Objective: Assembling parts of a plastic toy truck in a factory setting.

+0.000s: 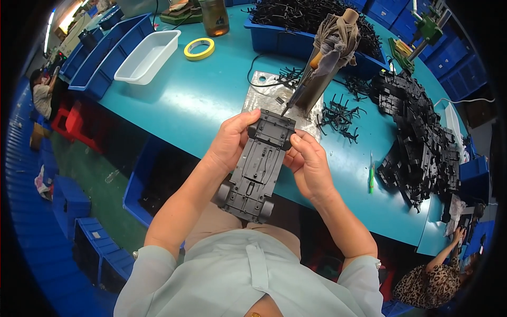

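A black plastic toy car chassis (259, 164) with wheels is held between my two hands, underside up, over the table's near edge. My left hand (232, 138) grips its far end from the left. My right hand (307, 158) grips the same end from the right, with thumb and fingers by a wheel. Just beyond stands what looks like a soldering iron (299, 96), slanting down from a cloth-wrapped post (338, 39). Its tip is at the chassis's far edge; whether they touch I cannot tell. Beneath it lies a silvery plate (255, 100).
Small black branched parts (340, 117) lie right of the post, and more fill a blue bin (274, 39) behind. Black chassis parts (420, 140) pile up at right, near a green-handled tool (371, 177). Yellow tape (199, 49) and a white tray (148, 57) sit left. Other people work at both sides.
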Demonstrator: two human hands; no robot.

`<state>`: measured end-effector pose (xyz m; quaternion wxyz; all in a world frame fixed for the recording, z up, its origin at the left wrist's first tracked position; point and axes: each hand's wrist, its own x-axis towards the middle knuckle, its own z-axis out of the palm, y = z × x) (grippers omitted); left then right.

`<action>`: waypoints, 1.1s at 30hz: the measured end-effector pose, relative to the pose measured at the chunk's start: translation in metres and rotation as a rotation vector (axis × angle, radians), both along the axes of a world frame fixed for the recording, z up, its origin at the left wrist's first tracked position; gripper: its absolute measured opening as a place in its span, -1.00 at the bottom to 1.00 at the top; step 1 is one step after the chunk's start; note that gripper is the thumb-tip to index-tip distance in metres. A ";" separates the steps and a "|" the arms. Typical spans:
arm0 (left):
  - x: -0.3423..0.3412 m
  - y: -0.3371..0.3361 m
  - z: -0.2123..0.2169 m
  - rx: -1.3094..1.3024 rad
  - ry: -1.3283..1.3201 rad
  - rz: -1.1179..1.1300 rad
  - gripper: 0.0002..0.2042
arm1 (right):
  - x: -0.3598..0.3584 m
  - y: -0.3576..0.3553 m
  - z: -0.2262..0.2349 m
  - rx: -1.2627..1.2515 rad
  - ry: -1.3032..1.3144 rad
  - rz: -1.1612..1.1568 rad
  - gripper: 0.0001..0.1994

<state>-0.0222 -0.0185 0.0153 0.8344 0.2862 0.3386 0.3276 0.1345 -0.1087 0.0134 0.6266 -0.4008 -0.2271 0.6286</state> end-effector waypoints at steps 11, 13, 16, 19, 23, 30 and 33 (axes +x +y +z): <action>-0.004 -0.003 0.006 0.038 0.015 0.076 -0.70 | 0.002 0.010 0.004 -0.020 -0.038 0.053 -0.73; -0.004 -0.002 0.006 0.035 0.020 0.083 -0.70 | 0.002 0.013 0.003 -0.020 -0.036 0.055 -0.75; -0.004 -0.001 0.006 0.040 0.038 0.090 -0.70 | 0.002 0.014 0.003 -0.018 -0.031 0.052 -0.78; -0.003 -0.002 0.010 0.051 0.059 0.091 -0.71 | 0.003 0.014 -0.001 -0.012 -0.031 0.049 -0.80; -0.002 -0.001 0.012 0.061 0.082 0.097 -0.71 | 0.005 0.015 -0.001 -0.006 -0.028 0.041 -0.81; -0.001 -0.001 0.019 0.067 0.090 0.106 -0.71 | 0.004 0.018 -0.002 0.006 -0.023 0.029 -0.80; -0.002 -0.001 0.019 0.073 0.068 0.102 -0.71 | 0.004 0.018 -0.003 0.020 -0.011 0.033 -0.79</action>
